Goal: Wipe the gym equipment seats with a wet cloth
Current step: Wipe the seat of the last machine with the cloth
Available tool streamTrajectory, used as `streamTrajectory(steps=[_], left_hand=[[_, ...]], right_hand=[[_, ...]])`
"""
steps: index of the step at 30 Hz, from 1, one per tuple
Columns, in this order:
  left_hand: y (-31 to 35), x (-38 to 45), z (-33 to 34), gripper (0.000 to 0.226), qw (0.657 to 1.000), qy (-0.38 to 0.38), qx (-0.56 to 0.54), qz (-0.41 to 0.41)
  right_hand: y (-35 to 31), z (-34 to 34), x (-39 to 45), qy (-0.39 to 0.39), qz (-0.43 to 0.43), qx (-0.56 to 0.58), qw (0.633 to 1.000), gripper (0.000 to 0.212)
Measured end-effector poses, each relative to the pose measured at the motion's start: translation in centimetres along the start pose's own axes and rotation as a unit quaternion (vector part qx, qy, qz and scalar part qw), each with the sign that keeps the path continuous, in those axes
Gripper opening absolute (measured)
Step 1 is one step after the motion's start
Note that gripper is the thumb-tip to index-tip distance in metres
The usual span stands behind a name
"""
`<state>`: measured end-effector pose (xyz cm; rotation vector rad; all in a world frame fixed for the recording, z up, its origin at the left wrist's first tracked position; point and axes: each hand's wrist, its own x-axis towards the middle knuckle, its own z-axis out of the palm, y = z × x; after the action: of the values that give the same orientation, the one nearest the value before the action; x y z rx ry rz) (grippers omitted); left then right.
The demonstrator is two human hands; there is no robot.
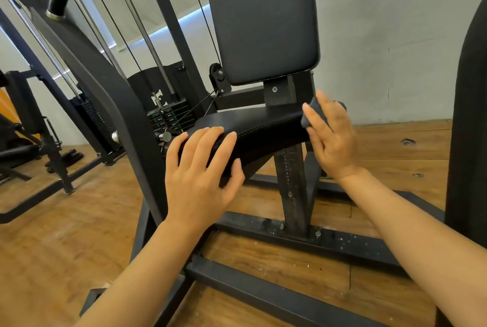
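A black padded seat [263, 129] of a gym machine sits in the middle of the view, below an upright black back pad [261, 18]. My left hand [203, 174] grips the seat's front left end, fingers over the top and thumb against its side. My right hand [329, 139] presses a dark grey cloth [316, 113] against the seat's right rear edge; the hand covers most of the cloth.
The seat stands on a black post [292, 184] bolted to a black floor frame [290, 234] on a wooden floor. A curved black arm [105, 84] and weight stack [171, 118] are at left. Another dark pad [469, 116] fills the right edge.
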<state>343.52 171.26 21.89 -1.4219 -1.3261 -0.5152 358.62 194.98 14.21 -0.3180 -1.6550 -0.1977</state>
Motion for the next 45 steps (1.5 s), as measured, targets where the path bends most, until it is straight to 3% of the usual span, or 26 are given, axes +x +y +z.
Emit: streamTrajectory(steps=[4,6,13,18,23,32,35,41,45], left_hand=[[0.1,0.0,-0.1,0.033,1.000,-0.003,-0.003,-0.002],[0.1,0.0,0.0,0.033,1.000,-0.001,-0.002,-0.006],[0.3,0.0,0.4,0.032,1.000,0.014,0.012,-0.010],[0.4,0.0,0.6,0.033,1.000,0.019,0.017,-0.002],[0.5,0.0,0.6,0.033,1.000,0.017,0.019,-0.003],[0.3,-0.2,0.2,0.036,1.000,-0.003,0.006,0.003],[0.0,-0.2,0.3,0.036,1.000,-0.007,0.000,0.006],[-0.2,-0.3,-0.3,0.039,0.999,-0.027,-0.032,0.004],[-1.1,-0.6,-1.0,0.042,0.997,-0.028,-0.073,0.004]], right_hand=[[-0.9,0.4,-0.2,0.029,0.128,0.046,0.990,0.040],[-2.3,1.0,0.2,0.043,0.148,0.059,0.986,0.040],[-8.3,2.5,2.1,0.012,0.008,0.137,0.990,0.037],[-2.4,0.5,1.9,-0.041,-0.139,0.053,0.988,0.039],[0.5,-0.5,1.2,-0.020,-0.066,0.013,0.998,0.036],[0.6,-0.9,0.6,-0.020,0.029,0.055,0.998,0.038],[-0.4,-0.4,1.0,-0.018,0.010,0.048,0.999,0.036],[-6.1,1.5,3.4,-0.047,-0.117,0.115,0.985,0.036],[-9.0,1.9,4.5,-0.047,-0.135,0.149,0.978,0.034]])
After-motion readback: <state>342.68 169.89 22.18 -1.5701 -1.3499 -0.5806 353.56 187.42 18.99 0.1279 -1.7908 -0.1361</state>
